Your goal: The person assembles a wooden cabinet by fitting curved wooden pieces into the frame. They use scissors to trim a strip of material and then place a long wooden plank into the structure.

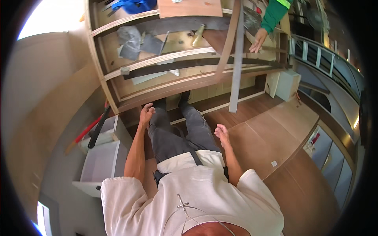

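My left hand point(147, 114) hangs in front of my left thigh, close to the lower edge of a wooden shelf unit point(173, 89). Its fingers are loosely bent and nothing shows in them. Beside my right thigh, my right hand point(222, 133) is held in the air, half curled with the fingers a little apart and no object visible. Two long narrow strips, one brown point(227, 47) and one grey point(236, 74), stand out across the shelf front. Another person's hand point(258, 41), in a green sleeve point(275, 15), reaches over the shelf to the right of them.
Clear plastic point(129, 39), a small bottle point(198, 35) and dark strips point(189, 65) lie on the shelves. At left are open white drawers point(98, 163) and red-handled point(87, 129) and black-handled point(99, 126) tools. A large brown board point(271, 133) lies right, near a ladder point(315, 55).
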`<state>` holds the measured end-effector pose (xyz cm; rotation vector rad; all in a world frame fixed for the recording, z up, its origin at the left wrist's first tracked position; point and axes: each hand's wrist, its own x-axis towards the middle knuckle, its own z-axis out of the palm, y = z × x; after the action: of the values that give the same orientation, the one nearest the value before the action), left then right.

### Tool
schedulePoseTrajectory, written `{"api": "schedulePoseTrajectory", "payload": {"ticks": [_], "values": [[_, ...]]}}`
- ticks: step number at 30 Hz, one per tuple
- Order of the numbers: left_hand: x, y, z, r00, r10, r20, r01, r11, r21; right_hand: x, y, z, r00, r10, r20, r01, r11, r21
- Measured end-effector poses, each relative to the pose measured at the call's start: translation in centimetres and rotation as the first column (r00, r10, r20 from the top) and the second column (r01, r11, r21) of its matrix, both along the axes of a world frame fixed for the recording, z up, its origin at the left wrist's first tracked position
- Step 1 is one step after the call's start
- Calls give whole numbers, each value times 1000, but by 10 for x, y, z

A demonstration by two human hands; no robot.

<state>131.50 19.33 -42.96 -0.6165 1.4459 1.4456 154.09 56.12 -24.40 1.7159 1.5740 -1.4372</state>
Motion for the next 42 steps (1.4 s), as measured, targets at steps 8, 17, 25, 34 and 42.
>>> {"api": "schedulePoseTrajectory", "payload": {"ticks": [8, 17, 25, 34, 42], "values": [[-28, 34, 14, 997, 6, -75, -4, 1000, 26, -119, 53, -44, 894, 379, -241, -299, 902, 311], [-23, 38, 33, 1000, 9, 0, -9, 987, -162, -239, 160, -120, 821, 557, -130, -422, 744, 518], [11, 107, 27, 976, 217, -9, -215, 961, -174, -348, 228, -175, 848, 506, -156, -243, 634, 735], [-34, 250, 36, 974, 199, -107, -208, 975, -77, -380, 278, -220, 938, -9, -348, 28, 998, 49], [-169, 334, 130, 502, -267, -823, 21, 955, -297, -381, 215, -143, 795, -202, -572, 29, 954, -297]]}}
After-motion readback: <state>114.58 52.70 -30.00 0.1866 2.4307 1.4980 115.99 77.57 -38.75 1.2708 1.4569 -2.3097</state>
